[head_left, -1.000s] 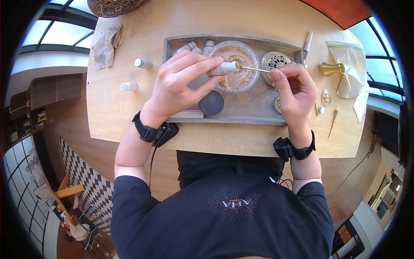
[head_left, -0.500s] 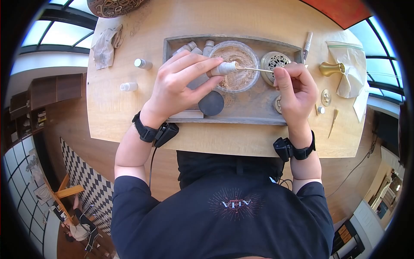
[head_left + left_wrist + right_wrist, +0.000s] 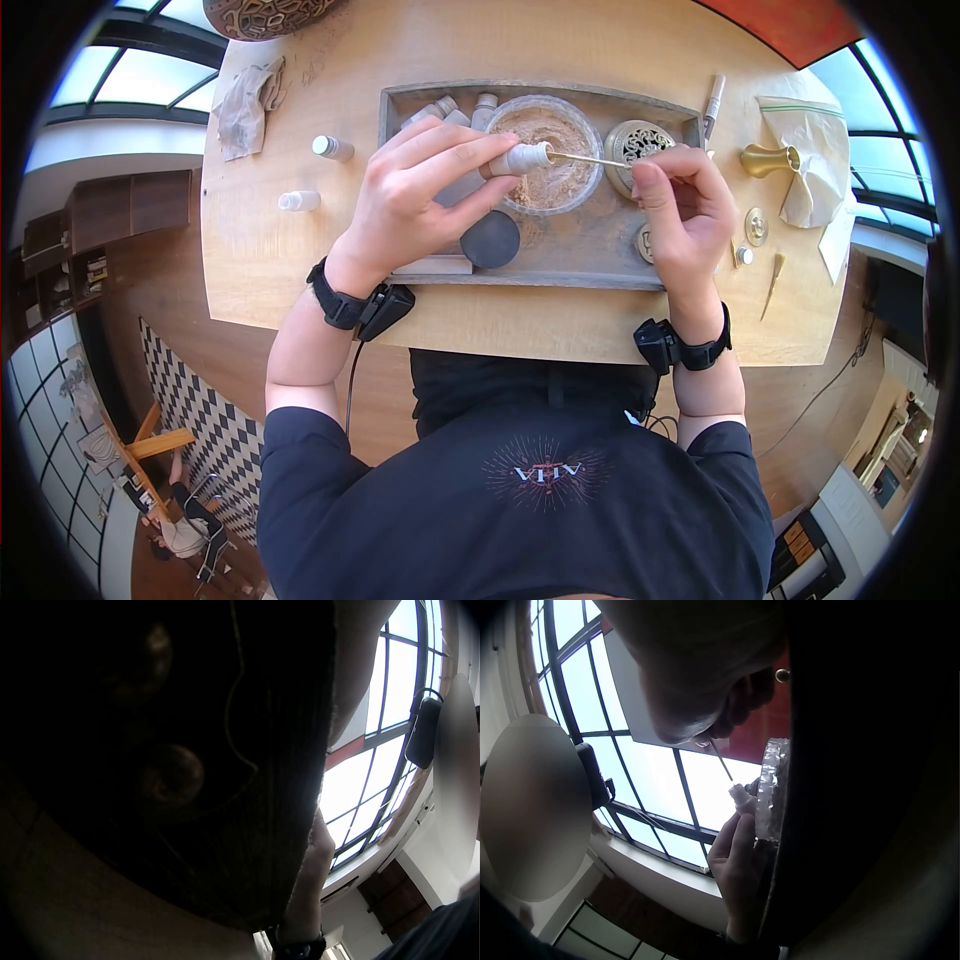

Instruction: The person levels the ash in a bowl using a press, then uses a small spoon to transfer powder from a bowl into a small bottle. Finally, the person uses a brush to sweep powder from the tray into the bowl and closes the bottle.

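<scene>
My left hand [image 3: 415,185] grips a small pale bottle [image 3: 524,157] tipped on its side, its uncapped mouth facing right. Between thumb and fingertips, my right hand [image 3: 685,205] pinches a thin brass-coloured rod [image 3: 595,160]. The rod's far end reaches the bottle mouth. Underneath is a clear round tub [image 3: 597,150] of pale brown powder. In the right wrist view the rod [image 3: 724,763] slants down to the bottle [image 3: 742,799], beside the tub [image 3: 772,787]. The left wrist view is mostly dark.
A grey wooden tray [image 3: 590,255] bears the tub, several bottles [image 3: 483,110], a black disc [image 3: 490,239] and a pierced round lid [image 3: 640,140]. Two white bottles [image 3: 332,148] stand at left. At right are a brass vase [image 3: 770,159], a plastic bag [image 3: 810,190] and a small brush [image 3: 774,285].
The rod and right hand have shifted by a tiny amount at the bottle mouth. The left hand and its bottle stay almost still.
</scene>
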Available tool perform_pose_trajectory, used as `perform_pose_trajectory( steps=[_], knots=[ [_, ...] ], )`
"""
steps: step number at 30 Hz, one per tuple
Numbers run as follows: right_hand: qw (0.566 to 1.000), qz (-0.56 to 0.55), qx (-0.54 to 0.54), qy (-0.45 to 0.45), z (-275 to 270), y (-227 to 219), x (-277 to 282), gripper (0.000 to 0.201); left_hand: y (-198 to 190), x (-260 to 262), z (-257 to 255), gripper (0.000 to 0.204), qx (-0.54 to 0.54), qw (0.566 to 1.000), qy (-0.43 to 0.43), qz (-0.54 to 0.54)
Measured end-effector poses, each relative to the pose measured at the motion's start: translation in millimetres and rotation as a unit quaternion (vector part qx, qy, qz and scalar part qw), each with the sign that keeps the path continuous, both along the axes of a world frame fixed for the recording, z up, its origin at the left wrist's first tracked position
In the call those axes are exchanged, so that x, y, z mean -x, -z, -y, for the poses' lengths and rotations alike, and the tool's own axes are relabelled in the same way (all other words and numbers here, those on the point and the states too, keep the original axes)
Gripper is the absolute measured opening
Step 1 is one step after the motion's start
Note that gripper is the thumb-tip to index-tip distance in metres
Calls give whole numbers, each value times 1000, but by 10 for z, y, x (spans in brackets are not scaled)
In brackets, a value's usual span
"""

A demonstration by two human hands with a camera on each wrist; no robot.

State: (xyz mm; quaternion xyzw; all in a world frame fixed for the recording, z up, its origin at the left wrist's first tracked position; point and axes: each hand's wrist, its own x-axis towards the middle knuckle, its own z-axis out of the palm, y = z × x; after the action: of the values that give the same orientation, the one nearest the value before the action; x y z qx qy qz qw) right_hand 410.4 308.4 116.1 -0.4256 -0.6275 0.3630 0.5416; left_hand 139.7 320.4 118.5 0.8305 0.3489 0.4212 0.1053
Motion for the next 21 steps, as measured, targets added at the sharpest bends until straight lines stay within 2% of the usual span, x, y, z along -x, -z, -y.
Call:
perform_pose_trajectory(
  steps=[3, 9, 12, 21],
  knots=[
    [999, -41, 17, 10, 44, -67, -7, 12, -24, -2, 15, 42, 9, 1000, -3, 15],
    [998, -54, 9, 37, 19, -37, -14, 12, -33, -15, 41, 40, 23, 998, -22, 46],
    [998, -45, 36, 20, 42, -73, 9, 12, -34, -20, 47, 39, 30, 998, -22, 45],
    [998, -56, 13, -25, 36, -69, 7, 9, -1, -38, 40, 35, 24, 999, -26, 38]
  ],
)
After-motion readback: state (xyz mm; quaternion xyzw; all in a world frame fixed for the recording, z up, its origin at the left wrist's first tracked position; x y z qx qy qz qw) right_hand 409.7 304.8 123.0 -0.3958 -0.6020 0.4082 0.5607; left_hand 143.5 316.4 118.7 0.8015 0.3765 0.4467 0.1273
